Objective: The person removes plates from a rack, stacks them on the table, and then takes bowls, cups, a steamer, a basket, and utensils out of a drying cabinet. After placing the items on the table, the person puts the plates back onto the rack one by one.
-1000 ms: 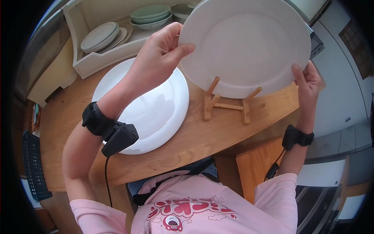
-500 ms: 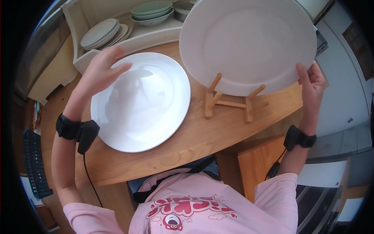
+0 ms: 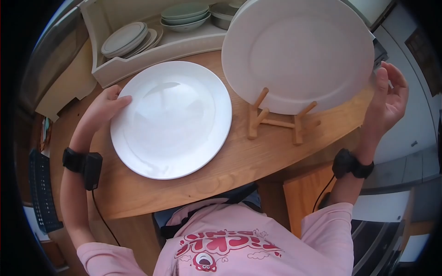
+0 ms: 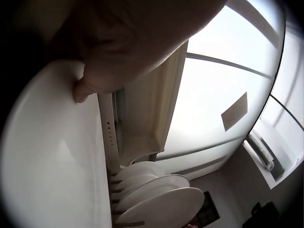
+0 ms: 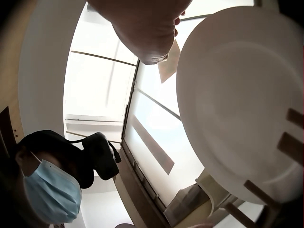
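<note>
A large white plate [image 3: 170, 124] is over the left part of the wooden table. My left hand [image 3: 103, 108] grips its left rim, thumb on the upper face and the other fingers hidden beneath. In the left wrist view, the thumb [image 4: 81, 91] presses the plate's edge. To the right, another white plate [image 3: 299, 55] stands upright in a wooden plate rack [image 3: 277, 123], with more plates behind it in the left wrist view. Beside this plate's right edge, my right hand [image 3: 390, 99] is held up apart from it, fingers loosely bent and holding nothing.
Behind the plates is a cream shelf unit [image 3: 165, 57] with small stacked plates [image 3: 123, 39], green-rimmed bowls [image 3: 184, 16] and a metal pan [image 3: 222, 14]. A dark slotted basket [image 3: 42, 191] is off the table's left end. The wooden table [image 3: 202, 191] has a curved front edge.
My left hand has gone from the standing plate, left and down to the other plate's rim, and taken hold of it. My right hand has let go of the standing plate and moved right.
</note>
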Action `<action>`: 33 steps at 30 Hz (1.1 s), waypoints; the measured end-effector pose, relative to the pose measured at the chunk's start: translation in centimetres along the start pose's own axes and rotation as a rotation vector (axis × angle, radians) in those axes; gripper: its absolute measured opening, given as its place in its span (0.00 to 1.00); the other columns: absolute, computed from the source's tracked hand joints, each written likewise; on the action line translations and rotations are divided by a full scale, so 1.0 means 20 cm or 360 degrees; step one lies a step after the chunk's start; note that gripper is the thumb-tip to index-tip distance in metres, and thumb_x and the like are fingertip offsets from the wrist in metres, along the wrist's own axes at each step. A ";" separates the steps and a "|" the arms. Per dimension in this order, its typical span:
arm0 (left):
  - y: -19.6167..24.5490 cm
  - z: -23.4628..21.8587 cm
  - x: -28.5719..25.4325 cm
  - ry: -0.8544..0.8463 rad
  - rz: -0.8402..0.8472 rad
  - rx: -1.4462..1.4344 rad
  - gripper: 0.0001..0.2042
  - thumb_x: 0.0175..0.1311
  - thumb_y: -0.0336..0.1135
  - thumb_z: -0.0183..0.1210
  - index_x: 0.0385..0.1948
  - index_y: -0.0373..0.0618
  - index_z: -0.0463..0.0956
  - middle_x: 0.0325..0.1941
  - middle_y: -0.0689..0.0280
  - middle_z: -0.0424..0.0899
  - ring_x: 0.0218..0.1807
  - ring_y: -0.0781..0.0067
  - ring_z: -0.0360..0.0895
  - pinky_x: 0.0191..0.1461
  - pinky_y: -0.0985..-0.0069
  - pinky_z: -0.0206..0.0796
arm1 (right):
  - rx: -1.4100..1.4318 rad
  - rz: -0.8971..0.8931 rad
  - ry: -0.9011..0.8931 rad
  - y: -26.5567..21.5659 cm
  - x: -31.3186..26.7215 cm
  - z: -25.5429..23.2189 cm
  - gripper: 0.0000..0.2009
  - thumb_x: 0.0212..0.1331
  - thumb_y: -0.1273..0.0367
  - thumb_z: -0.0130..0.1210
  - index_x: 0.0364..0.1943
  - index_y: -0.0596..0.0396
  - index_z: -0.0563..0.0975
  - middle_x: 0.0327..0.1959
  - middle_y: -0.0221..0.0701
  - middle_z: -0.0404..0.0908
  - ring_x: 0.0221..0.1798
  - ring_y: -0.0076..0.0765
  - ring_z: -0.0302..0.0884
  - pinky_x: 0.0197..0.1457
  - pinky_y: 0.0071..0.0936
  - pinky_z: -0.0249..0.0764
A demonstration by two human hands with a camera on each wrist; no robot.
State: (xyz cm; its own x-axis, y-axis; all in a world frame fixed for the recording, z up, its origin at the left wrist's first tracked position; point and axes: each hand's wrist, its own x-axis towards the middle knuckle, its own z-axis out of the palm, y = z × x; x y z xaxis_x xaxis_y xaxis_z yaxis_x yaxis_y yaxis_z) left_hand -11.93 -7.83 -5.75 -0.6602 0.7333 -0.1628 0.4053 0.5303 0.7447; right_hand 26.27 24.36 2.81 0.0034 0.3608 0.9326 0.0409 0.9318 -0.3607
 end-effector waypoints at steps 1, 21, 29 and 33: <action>-0.01 -0.01 -0.01 -0.0003 0.0002 -0.0001 0.14 0.62 0.39 0.58 0.40 0.37 0.72 0.32 0.68 0.77 0.33 0.85 0.72 0.37 0.84 0.65 | 0.0027 -0.0051 0.0007 -0.02 -0.01 0.01 0.11 0.56 0.69 0.63 0.41 0.55 0.77 0.40 0.27 0.80 0.41 0.18 0.73 0.41 0.16 0.66; 0.27 -0.14 -0.43 0.0759 0.0806 -0.0799 0.06 0.70 0.37 0.51 0.37 0.46 0.70 0.27 0.76 0.77 0.25 0.95 0.71 0.25 0.96 0.60 | 0.0652 0.0303 -0.1402 -0.35 -0.15 0.17 0.08 0.53 0.72 0.63 0.36 0.59 0.79 0.27 0.23 0.79 0.27 0.15 0.69 0.32 0.14 0.64; 0.65 0.05 -0.31 0.0677 0.1373 -0.0798 0.09 0.70 0.38 0.51 0.42 0.44 0.74 0.28 0.75 0.79 0.26 0.92 0.73 0.27 0.93 0.60 | 0.0951 0.0652 -0.1098 -0.36 -0.15 0.11 0.10 0.60 0.68 0.59 0.39 0.61 0.79 0.33 0.27 0.82 0.34 0.17 0.77 0.37 0.17 0.72; 0.81 0.15 -0.23 0.0917 0.1491 -0.0881 0.12 0.71 0.40 0.51 0.48 0.45 0.75 0.32 0.75 0.79 0.33 0.93 0.73 0.35 0.91 0.62 | 0.0763 0.0437 -0.0826 -0.24 -0.01 0.02 0.10 0.60 0.68 0.59 0.41 0.61 0.79 0.35 0.28 0.83 0.36 0.18 0.77 0.41 0.17 0.72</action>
State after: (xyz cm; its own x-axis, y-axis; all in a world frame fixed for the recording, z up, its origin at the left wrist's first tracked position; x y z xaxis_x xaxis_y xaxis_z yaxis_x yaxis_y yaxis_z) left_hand -0.30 -1.34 5.09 -0.4980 0.3641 0.7870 0.6428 -0.4542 0.6169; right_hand 25.63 19.79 4.33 -0.5245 0.4444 0.7262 -0.3328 0.6781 -0.6553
